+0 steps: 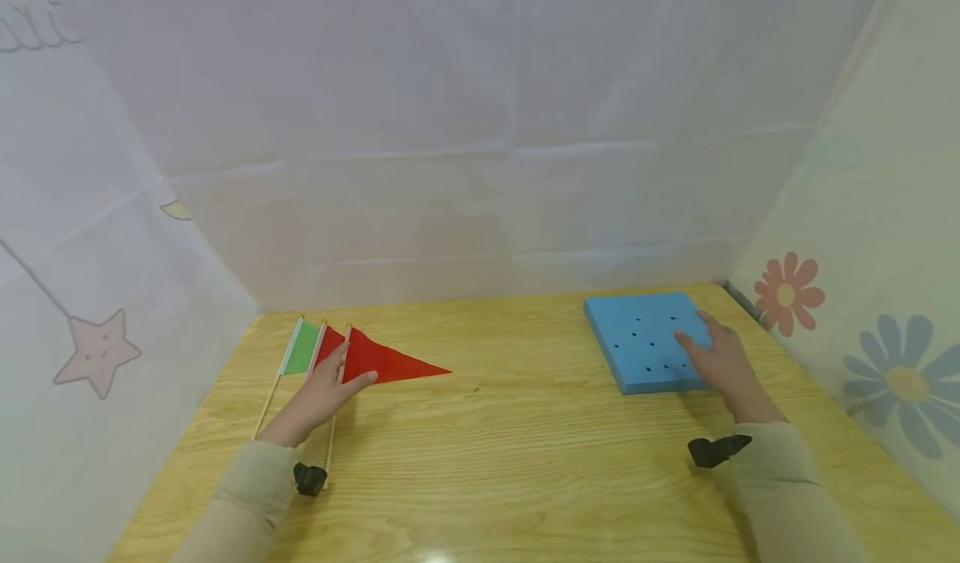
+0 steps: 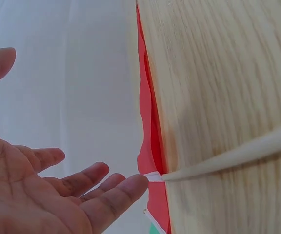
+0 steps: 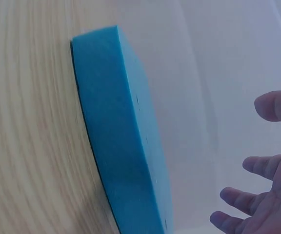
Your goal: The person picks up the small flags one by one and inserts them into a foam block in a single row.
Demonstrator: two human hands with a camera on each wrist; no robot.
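Note:
My left hand (image 1: pixel 322 392) reaches over the flags at the left of the table, its fingers spread and holding nothing. Beneath it lies a red triangular flag (image 1: pixel 390 363) on a thin pale stick (image 2: pixel 228 158). A second red flag (image 1: pixel 326 343) and a green flag (image 1: pixel 303 346) lie to its left, partly covered by one another and by the hand. On the right, my right hand (image 1: pixel 726 367) hovers over the right side of a blue foam block (image 1: pixel 630 321) with several small dark holes in its top. Its fingers are apart, above the block in the right wrist view.
The wooden table (image 1: pixel 487 463) has a light grain. A pale cloth wall (image 1: pixel 480 213) rises behind it. Side cloths carry a pink star (image 1: pixel 97 352) at left and printed flowers (image 1: pixel 907 384) at right. Dark wrist cameras (image 1: pixel 310 480) sit on both cuffs.

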